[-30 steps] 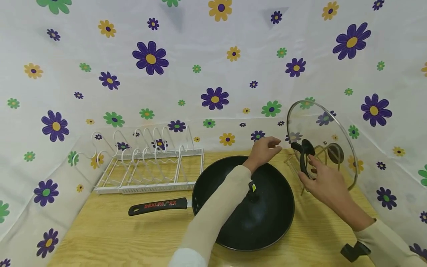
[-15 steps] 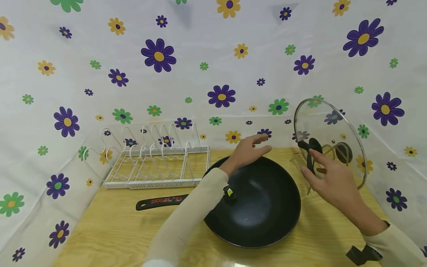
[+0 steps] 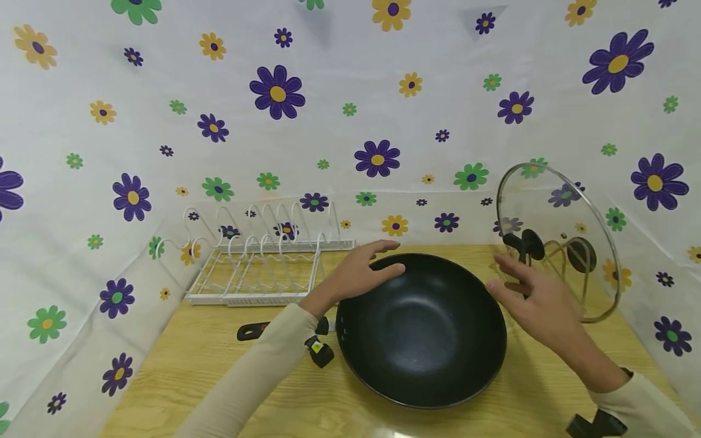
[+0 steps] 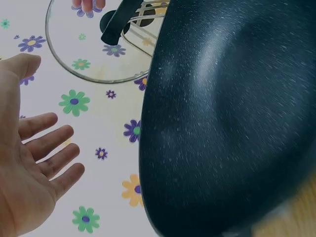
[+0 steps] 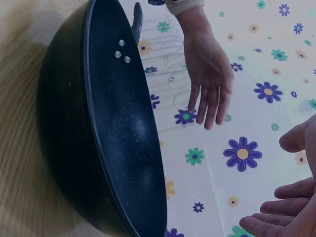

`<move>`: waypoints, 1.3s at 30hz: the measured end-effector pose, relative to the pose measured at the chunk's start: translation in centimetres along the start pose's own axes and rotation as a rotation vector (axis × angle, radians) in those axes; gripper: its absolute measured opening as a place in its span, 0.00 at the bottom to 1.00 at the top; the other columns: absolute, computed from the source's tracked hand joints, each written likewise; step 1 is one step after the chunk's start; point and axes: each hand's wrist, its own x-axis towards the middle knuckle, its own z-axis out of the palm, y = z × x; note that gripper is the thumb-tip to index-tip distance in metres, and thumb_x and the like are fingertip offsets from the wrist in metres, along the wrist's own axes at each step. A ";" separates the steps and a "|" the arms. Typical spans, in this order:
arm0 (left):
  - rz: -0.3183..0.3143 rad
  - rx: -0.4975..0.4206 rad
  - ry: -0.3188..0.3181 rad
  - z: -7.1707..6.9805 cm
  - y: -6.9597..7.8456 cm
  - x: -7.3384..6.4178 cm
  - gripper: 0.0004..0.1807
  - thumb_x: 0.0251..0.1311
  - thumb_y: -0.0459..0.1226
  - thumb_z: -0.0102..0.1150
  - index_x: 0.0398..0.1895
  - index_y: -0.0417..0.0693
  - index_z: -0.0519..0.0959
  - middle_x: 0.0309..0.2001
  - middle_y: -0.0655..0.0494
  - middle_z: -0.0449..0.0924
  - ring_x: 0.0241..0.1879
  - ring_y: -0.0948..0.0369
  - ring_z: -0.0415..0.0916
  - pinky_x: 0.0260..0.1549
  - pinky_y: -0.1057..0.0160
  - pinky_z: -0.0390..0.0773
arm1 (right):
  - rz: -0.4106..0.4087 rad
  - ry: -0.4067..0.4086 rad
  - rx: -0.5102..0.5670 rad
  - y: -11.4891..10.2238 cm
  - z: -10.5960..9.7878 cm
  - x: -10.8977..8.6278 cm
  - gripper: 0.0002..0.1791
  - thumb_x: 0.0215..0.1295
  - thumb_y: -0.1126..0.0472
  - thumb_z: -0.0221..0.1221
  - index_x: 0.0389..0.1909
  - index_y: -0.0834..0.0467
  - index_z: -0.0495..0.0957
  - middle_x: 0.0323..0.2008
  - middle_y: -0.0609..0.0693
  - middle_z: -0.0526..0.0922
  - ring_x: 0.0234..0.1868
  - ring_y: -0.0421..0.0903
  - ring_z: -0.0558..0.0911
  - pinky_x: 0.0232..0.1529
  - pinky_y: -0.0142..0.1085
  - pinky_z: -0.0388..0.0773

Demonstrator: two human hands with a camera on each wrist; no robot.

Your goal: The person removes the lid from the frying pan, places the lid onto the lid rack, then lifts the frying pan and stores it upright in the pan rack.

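A black wok (image 3: 421,328) rests on the table, its handle (image 3: 252,331) pointing left. My left hand (image 3: 358,271) hovers by the wok's upper left rim, fingers extended and holding nothing. In the left wrist view, that left hand (image 4: 29,163) is spread palm-up beside the wok (image 4: 212,113). A glass lid (image 3: 558,213) with a metal rim stands upright at the back right, its black handle (image 3: 533,244) facing left. My right hand (image 3: 542,304) is in front of the lid, fingers loosely bent. The right wrist view shows this right hand (image 5: 296,197) holding nothing.
A white wire rack (image 3: 263,267) with upright loops stands at the back left. Behind the lid is a thin wire stand (image 3: 586,292). A flower-patterned sheet (image 3: 328,134) hangs around the wooden table (image 3: 306,389).
The left hand has moved left, from above the wok's far side to its left rim. My right hand has drawn back slightly from the lid's handle. The head view has turned left.
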 end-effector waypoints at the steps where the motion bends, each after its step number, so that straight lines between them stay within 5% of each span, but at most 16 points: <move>1: -0.007 0.009 0.000 -0.3 -0.2 -0.7 0.36 0.67 0.60 0.59 0.74 0.56 0.70 0.72 0.58 0.71 0.72 0.56 0.67 0.70 0.51 0.66 | 0.001 -0.010 0.024 0.0 0.2 0.0 0.33 0.75 0.51 0.60 0.74 0.60 0.67 0.66 0.68 0.74 0.55 0.67 0.83 0.44 0.52 0.84; 9: -0.047 0.094 0.029 -2.5 -2.2 -5.9 0.37 0.67 0.62 0.58 0.75 0.58 0.68 0.74 0.56 0.67 0.74 0.51 0.64 0.68 0.41 0.65 | 0.043 -0.068 0.054 0.5 1.5 0.0 0.35 0.75 0.49 0.59 0.77 0.58 0.63 0.75 0.65 0.64 0.64 0.71 0.74 0.55 0.59 0.78; 25: -0.074 0.270 -0.054 -4.3 -7.5 -13.0 0.40 0.63 0.66 0.60 0.74 0.60 0.70 0.72 0.56 0.70 0.72 0.50 0.67 0.67 0.41 0.68 | 0.073 -0.108 0.004 2.0 4.0 -0.5 0.37 0.75 0.45 0.59 0.76 0.61 0.63 0.75 0.66 0.63 0.70 0.69 0.68 0.64 0.62 0.70; 34: -0.103 0.339 -0.044 -5.1 -10.3 -14.7 0.37 0.59 0.68 0.61 0.62 0.56 0.82 0.58 0.59 0.83 0.60 0.54 0.79 0.58 0.46 0.77 | 0.101 -0.088 -0.004 3.1 5.0 -0.2 0.39 0.74 0.44 0.59 0.76 0.64 0.62 0.75 0.68 0.62 0.73 0.70 0.63 0.66 0.64 0.67; 39: -0.077 0.380 -0.060 -5.2 -11.1 -15.2 0.28 0.61 0.66 0.61 0.53 0.59 0.86 0.41 0.68 0.86 0.36 0.67 0.80 0.38 0.61 0.78 | 0.136 -0.099 -0.003 3.9 5.4 -0.2 0.41 0.75 0.44 0.58 0.77 0.65 0.60 0.75 0.68 0.61 0.73 0.70 0.63 0.65 0.64 0.68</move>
